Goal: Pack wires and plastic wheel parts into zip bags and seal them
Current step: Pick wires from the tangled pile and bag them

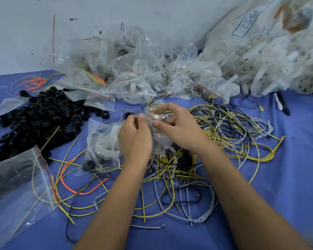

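A small zip bag (156,121) is held at the centre above the wires (179,159). Its red seal strip is pinched between the curled fingers of the left hand (135,139) and the right hand (179,127). A filled bag (102,148) lies at 9 o'clock of the hands, touching the left hand. Black rings (38,118) are heaped at 10 o'clock, packed bags (134,74) at 12 o'clock, white wheels (264,65) at 2 o'clock on the blue table (287,168).
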A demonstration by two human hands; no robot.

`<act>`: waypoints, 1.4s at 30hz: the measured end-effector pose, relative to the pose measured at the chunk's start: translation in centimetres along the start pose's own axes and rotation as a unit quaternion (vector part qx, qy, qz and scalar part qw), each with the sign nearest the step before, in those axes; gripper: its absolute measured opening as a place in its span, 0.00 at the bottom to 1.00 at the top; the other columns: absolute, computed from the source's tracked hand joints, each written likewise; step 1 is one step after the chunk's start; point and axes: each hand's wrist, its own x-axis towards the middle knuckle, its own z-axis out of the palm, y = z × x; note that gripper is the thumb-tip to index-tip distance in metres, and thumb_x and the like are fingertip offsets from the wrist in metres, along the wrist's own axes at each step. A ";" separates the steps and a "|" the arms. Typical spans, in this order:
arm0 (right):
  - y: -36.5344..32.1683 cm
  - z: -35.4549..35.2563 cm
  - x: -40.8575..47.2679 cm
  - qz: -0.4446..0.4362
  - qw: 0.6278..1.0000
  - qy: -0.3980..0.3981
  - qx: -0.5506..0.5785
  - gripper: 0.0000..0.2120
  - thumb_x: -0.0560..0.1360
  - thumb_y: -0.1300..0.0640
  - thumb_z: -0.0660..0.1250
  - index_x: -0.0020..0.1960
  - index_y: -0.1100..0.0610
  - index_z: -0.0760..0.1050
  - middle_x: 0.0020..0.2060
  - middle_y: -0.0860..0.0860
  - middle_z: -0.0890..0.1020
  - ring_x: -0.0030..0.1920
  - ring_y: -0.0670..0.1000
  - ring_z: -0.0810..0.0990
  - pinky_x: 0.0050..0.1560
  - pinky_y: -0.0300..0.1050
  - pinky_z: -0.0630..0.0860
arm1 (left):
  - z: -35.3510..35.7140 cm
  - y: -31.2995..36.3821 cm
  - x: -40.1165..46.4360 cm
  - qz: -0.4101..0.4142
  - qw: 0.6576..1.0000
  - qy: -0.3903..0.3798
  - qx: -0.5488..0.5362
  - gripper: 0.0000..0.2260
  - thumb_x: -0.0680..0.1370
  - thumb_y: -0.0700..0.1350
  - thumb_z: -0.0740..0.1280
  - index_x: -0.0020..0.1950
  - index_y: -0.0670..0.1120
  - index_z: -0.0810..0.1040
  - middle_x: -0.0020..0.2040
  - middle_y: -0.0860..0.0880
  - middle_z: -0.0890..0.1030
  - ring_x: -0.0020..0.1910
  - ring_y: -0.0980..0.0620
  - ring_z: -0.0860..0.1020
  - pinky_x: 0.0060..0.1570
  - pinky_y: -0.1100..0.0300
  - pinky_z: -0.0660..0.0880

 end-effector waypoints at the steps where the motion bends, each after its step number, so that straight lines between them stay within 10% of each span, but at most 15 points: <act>1: -0.1 -0.2 0.0 -0.013 0.999 0.023 -0.022 0.06 0.77 0.56 0.72 0.53 0.52 0.76 0.19 0.45 0.69 0.22 0.44 0.62 0.25 0.36 0.59 | -0.1 0.2 -0.1 -0.012 1.000 0.000 -0.006 0.14 0.84 0.52 0.61 0.44 0.46 0.78 0.39 0.50 0.80 0.41 0.49 0.77 0.41 0.51 0.70; 7: 0.6 -5.0 0.9 0.018 0.980 0.179 -0.089 0.05 0.77 0.54 0.70 0.45 0.55 0.81 0.29 0.55 0.80 0.31 0.51 0.76 0.38 0.48 0.74 | 1.5 3.6 -1.2 0.136 0.990 0.045 -0.017 0.08 0.81 0.48 0.64 0.44 0.47 0.78 0.44 0.50 0.81 0.44 0.51 0.77 0.45 0.57 0.71; 13: 4.1 -11.7 2.4 0.107 0.902 0.323 -0.267 0.07 0.76 0.54 0.68 0.42 0.55 0.81 0.38 0.54 0.84 0.43 0.56 0.82 0.45 0.49 0.78 | 7.8 6.4 -1.5 0.231 0.968 -0.075 0.059 0.08 0.80 0.42 0.66 0.40 0.44 0.77 0.39 0.49 0.78 0.41 0.47 0.76 0.41 0.51 0.69; 20: 8.6 -13.5 2.8 0.211 0.837 0.183 -0.470 0.20 0.80 0.50 0.58 0.72 0.43 0.70 0.69 0.55 0.73 0.70 0.63 0.63 0.67 0.64 0.61 | 14.2 7.9 -1.6 0.158 0.962 -0.205 0.090 0.08 0.78 0.43 0.67 0.38 0.48 0.77 0.37 0.50 0.80 0.40 0.48 0.78 0.40 0.53 0.73; 31: 8.8 -13.3 2.8 0.238 0.843 0.142 -0.462 0.23 0.79 0.53 0.55 0.74 0.46 0.67 0.69 0.55 0.73 0.71 0.64 0.61 0.70 0.72 0.55 | 14.5 6.7 -2.1 0.159 0.959 -0.200 0.123 0.08 0.78 0.43 0.67 0.39 0.50 0.77 0.39 0.50 0.80 0.39 0.50 0.77 0.39 0.57 0.67; 36: 8.3 -13.4 2.3 0.192 0.825 0.315 -0.428 0.14 0.76 0.44 0.66 0.59 0.45 0.81 0.55 0.54 0.82 0.65 0.60 0.70 0.64 0.61 0.62 | 14.3 6.6 -2.3 0.168 0.956 -0.206 0.125 0.07 0.78 0.43 0.66 0.40 0.47 0.78 0.40 0.49 0.81 0.41 0.49 0.78 0.42 0.54 0.72; 42: 7.1 -13.6 1.6 0.079 0.797 0.455 -0.389 0.05 0.78 0.52 0.65 0.54 0.49 0.74 0.45 0.49 0.82 0.53 0.57 0.76 0.51 0.53 0.62 | 12.1 8.2 -2.4 0.279 0.934 -0.174 0.137 0.04 0.78 0.44 0.67 0.44 0.47 0.79 0.45 0.50 0.78 0.48 0.50 0.75 0.49 0.55 0.71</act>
